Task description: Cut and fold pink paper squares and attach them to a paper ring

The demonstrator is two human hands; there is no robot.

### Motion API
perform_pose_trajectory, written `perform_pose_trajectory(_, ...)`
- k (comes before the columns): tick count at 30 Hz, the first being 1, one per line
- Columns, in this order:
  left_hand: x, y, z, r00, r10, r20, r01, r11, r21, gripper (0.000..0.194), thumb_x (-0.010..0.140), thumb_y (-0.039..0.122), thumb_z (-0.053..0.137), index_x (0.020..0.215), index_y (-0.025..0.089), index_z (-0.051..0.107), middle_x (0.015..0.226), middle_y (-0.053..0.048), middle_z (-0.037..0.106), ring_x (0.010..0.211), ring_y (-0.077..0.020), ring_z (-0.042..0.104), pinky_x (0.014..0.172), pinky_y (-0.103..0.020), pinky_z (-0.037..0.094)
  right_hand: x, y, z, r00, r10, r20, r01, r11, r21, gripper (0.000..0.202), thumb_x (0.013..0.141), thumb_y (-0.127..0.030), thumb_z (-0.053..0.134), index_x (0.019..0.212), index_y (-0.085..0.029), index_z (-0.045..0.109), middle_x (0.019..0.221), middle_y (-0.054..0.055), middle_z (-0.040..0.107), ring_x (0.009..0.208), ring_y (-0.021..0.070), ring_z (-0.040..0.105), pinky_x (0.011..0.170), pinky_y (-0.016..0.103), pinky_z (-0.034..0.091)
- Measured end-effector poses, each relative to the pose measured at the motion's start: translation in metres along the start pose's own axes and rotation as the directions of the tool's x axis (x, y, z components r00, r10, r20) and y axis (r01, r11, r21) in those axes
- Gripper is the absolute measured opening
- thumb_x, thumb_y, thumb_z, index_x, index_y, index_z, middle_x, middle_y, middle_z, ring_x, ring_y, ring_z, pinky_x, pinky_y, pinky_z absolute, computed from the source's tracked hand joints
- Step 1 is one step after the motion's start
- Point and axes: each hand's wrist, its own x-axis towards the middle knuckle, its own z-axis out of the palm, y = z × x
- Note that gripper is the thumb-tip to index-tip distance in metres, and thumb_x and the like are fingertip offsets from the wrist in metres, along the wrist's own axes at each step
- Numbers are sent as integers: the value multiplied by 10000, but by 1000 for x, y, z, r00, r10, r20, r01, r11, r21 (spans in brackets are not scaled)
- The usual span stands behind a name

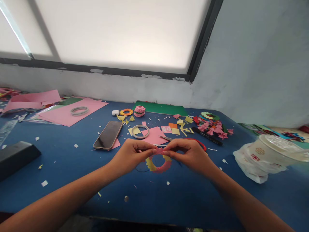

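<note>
A folded paper ring (162,169) in pink and yellow, with a toothed outer edge, hangs between my hands above the blue table. My left hand (135,153) pinches the top left of the ring between thumb and forefinger. From the other side, my right hand (187,154) pinches the pink top section, its fingertips close to the left ones. Just beyond my hands lie a pink paper sheet (154,135), a roll of tape (140,131) and scissors (198,141) with red handles, partly hidden by my right hand.
A phone (108,135) lies to the left, near a black object (18,159). Behind are a pink stacked paper piece (139,111) and an orange ring (126,112). On the right are a black marker (207,136), folded pink pieces (213,127) and a bagged cup (263,154).
</note>
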Motion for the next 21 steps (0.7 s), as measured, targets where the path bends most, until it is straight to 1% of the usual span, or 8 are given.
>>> perform_pose_trajectory(6,-1,-2,3,999,46,25,-46,999,-9,200,779,295,628,891,160,726,830,-58,726,765,-188,653,682,-270,526,-1,4,8,996,35,-79,-33,999,32,160,711,-354,703,742,-198,683,719,13,689,634,135,615,579,253,499)
perform_pose_trajectory(9,-1,-4,4,998,66,13,-66,998,-15,193,788,298,623,889,169,725,841,-50,727,777,-186,656,688,-266,530,-1,6,11,990,39,-133,-35,999,33,169,700,-361,709,719,-194,688,712,26,697,626,149,623,564,270,506)
perform_pose_trajectory(13,-2,-6,5,995,98,-35,-96,994,48,181,793,301,620,886,187,726,846,-34,729,754,-171,653,667,-252,529,-1,6,12,976,-2,-220,24,995,99,128,679,-334,725,697,-210,699,717,30,714,654,170,649,586,294,533)
perform_pose_trajectory(15,-3,-7,5,992,115,-51,-111,991,79,186,794,305,619,891,187,726,842,-34,729,728,-165,649,651,-249,525,-1,5,13,965,-2,-263,43,987,152,108,667,-320,733,686,-220,695,728,23,721,671,174,662,603,300,547)
perform_pose_trajectory(18,-3,-9,5,987,141,-80,-132,985,107,184,792,314,622,885,196,728,823,-26,729,700,-158,643,629,-244,521,-1,3,12,966,36,-257,16,981,196,127,653,-337,738,678,-223,688,716,18,720,660,177,669,598,307,558)
perform_pose_trajectory(21,-3,-9,5,985,149,-83,-140,985,100,185,799,324,616,889,206,728,822,-20,728,705,-154,642,622,-236,516,0,2,9,976,50,-211,-21,990,138,157,647,-360,737,681,-215,691,696,21,713,636,173,657,573,301,545)
